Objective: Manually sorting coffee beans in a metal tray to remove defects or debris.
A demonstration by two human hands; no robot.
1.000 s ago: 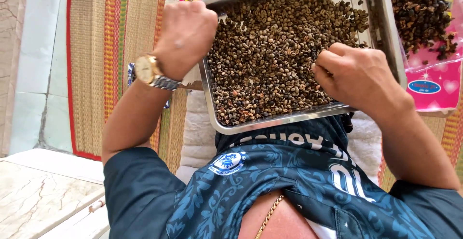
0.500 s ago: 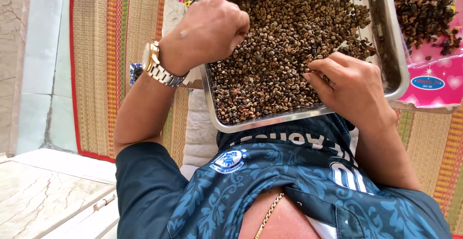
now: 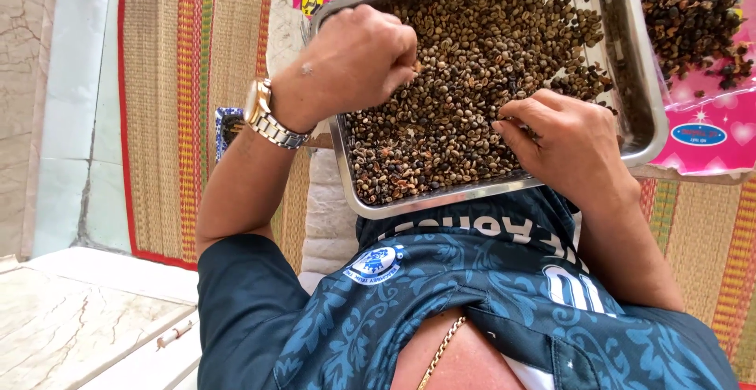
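Left hand (image 3: 354,59) curled, fingertips pinched together over coffee beans (image 3: 465,83) — right hand (image 3: 567,142) fingertips bunched on them too; beans heaped in steel tray (image 3: 441,199) on lap.

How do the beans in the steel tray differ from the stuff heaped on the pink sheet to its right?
The beans in the tray are mostly pale tan and olive, smooth and oval; the heap on the pink sheet is far darker, brown-black, ragged and irregular. The beans lie in a metal tray; the heap sits loose on the sheet. The left hand and right hand work in the beans; neither touches the heap. Both are small, dry, loose pieces.
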